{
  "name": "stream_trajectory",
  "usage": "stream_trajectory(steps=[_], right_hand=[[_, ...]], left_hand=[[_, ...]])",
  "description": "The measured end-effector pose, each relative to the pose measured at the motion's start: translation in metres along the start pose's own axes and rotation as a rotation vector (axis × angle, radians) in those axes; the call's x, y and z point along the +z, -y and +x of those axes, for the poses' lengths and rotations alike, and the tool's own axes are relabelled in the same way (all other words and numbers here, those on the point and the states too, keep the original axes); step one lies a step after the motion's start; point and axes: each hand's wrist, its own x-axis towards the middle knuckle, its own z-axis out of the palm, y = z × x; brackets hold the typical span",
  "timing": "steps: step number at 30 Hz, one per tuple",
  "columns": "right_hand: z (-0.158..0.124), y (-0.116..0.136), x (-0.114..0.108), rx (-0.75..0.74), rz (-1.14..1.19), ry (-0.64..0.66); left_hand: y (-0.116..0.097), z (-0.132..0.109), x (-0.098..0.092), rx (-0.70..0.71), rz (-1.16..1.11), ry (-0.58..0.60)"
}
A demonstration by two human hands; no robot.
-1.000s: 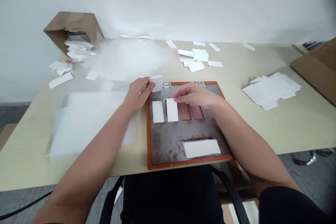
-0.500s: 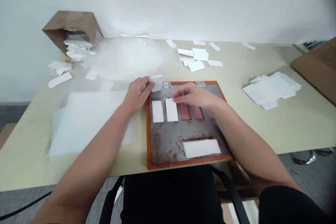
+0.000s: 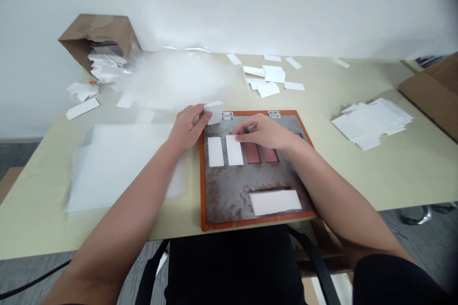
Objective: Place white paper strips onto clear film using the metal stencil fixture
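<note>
My left hand [image 3: 190,126] is closed on a small fanned stack of white cards [image 3: 215,112], held upright at the top left corner of a hinged orange board [image 3: 202,190]. A grey metal plate [image 3: 229,186] with rectangular slots lies on that board. With thumb and fingertips, my right hand [image 3: 263,131] pinches the top edge of a white card [image 3: 234,151] at the second slot; whether it lies fully in the slot I cannot tell. Another white card [image 3: 216,152] fills the first slot. Reddish slots [image 3: 252,153] show to the right, partly under my hand. A stack of wider white cards [image 3: 275,202] sits lower right on the plate.
Translucent sheets [image 3: 118,167] lie at left. An open cardboard box [image 3: 103,26] holding white cards stands at the back left, beside clear plastic [image 3: 179,76]. Loose cards [image 3: 274,74] are scattered behind the board. A card pile [image 3: 372,121] and another carton [image 3: 434,90] are at right.
Almost nothing differs. My right fingers have settled slightly lower on the top edge of the second card; my left hand keeps its place with the card stack.
</note>
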Motion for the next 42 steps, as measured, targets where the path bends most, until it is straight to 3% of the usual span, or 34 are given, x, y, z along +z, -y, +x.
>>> stream_trajectory(steps=[16,18,23,26,30,36,42], right_hand=[[-0.001,-0.001,0.0,0.004,-0.074,0.037],[-0.001,-0.002,0.002,-0.082,-0.087,-0.03],[-0.006,0.004,0.013,-0.428,-0.369,-0.442],[-0.008,0.007,0.019,-0.418,-0.628,-0.467],[-0.006,0.006,0.021,-0.37,-0.756,-0.419],[-0.005,0.004,0.021,-0.382,-0.688,-0.46],[-0.002,0.001,0.023,-0.435,-0.348,-0.51]], left_hand=[[0.001,-0.001,0.0,0.003,0.03,0.009],[0.0,-0.001,0.0,0.006,0.036,0.016],[-0.005,-0.002,-0.002,0.027,0.04,0.038],[-0.006,-0.002,-0.002,0.035,0.033,0.044],[-0.006,-0.001,-0.002,0.04,0.022,0.042],[-0.005,-0.002,-0.003,0.042,0.014,0.054],[-0.002,-0.003,-0.001,0.033,0.017,0.051]])
